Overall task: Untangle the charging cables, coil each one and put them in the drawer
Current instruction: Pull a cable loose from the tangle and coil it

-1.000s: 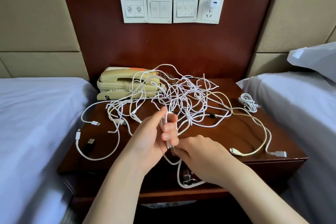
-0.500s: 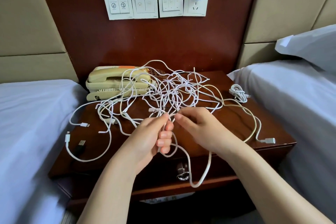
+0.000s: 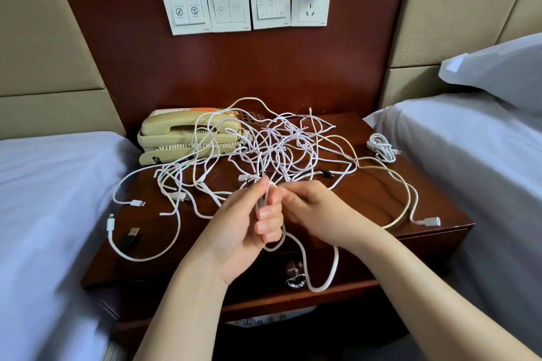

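left hand point(image 3: 234, 231): fingers curled round folded loops of thin white cable point(image 3: 331, 272) | right hand point(image 3: 316, 211): fingers pinch same cable | tangle point(image 3: 275, 152): smooth round cords, polished dark-wood surface point(image 3: 381, 193)

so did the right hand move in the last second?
Yes. The right hand went from just above the drawer handle back toward the cable tangle, beside the left hand.
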The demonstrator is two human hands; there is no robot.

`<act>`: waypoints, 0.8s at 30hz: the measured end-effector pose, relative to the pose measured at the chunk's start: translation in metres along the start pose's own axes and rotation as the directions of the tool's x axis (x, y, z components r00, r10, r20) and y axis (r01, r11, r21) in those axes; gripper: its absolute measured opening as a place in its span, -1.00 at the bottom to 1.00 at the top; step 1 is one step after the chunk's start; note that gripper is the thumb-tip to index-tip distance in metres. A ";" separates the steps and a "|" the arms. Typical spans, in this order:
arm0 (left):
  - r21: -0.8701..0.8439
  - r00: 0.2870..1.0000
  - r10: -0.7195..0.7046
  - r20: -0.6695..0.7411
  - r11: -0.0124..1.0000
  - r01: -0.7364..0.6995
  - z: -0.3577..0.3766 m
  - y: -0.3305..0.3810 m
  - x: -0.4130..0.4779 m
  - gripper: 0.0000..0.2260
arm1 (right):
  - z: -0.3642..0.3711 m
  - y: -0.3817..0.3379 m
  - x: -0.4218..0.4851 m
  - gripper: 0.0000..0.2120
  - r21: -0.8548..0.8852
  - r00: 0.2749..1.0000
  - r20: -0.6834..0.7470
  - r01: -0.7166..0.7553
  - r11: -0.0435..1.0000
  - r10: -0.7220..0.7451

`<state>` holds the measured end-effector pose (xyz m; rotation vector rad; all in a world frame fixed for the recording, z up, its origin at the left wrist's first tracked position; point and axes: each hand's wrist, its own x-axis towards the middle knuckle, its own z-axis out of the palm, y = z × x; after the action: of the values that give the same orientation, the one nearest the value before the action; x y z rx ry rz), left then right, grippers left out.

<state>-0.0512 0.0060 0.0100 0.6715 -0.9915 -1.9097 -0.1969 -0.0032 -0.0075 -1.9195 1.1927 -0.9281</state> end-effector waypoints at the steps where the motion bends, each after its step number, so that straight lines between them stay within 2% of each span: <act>1: -0.021 1.000 0.003 -0.018 1.000 -0.003 0.000 0.000 0.000 -0.74 | 0.001 -0.001 0.000 -0.70 -0.047 1.000 0.019 0.009 0.999 -0.008; 5: -0.063 0.995 0.005 -0.097 0.998 -0.011 -0.002 -0.001 0.002 -0.71 | 0.003 -0.004 -0.002 -0.75 -0.317 0.999 0.051 -0.002 0.949 0.019; 10: -0.008 0.979 0.078 -0.190 0.997 -0.081 -0.002 -0.003 0.008 -0.71 | 0.007 -0.018 -0.009 -0.79 -0.589 0.986 0.112 -0.038 0.807 0.128; 13: 0.036 0.936 0.160 -0.313 0.987 -0.157 -0.004 0.001 0.013 -0.71 | 0.017 -0.025 -0.015 -0.79 -0.672 0.976 0.181 0.031 0.740 0.124; 17: 0.091 0.898 0.181 -0.402 0.983 -0.157 -0.007 0.001 0.020 -0.65 | 0.019 -0.029 -0.017 -0.79 -0.752 0.978 0.203 0.124 0.647 0.048; 21: 0.103 0.901 0.134 -0.413 0.990 -0.100 -0.014 0.001 0.027 -0.53 | 0.018 -0.028 -0.017 -0.77 -0.725 0.985 0.170 0.151 0.672 -0.038; 24: 0.172 0.919 0.105 -0.380 0.984 -0.041 -0.014 0.002 0.025 -0.47 | 0.013 -0.026 -0.015 -0.80 -0.550 0.995 0.080 0.089 0.831 -0.053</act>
<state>-0.0521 -0.0222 0.0018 1.0468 -0.9039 -1.5582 -0.1797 0.0217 0.0048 -2.4404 1.4766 -0.5830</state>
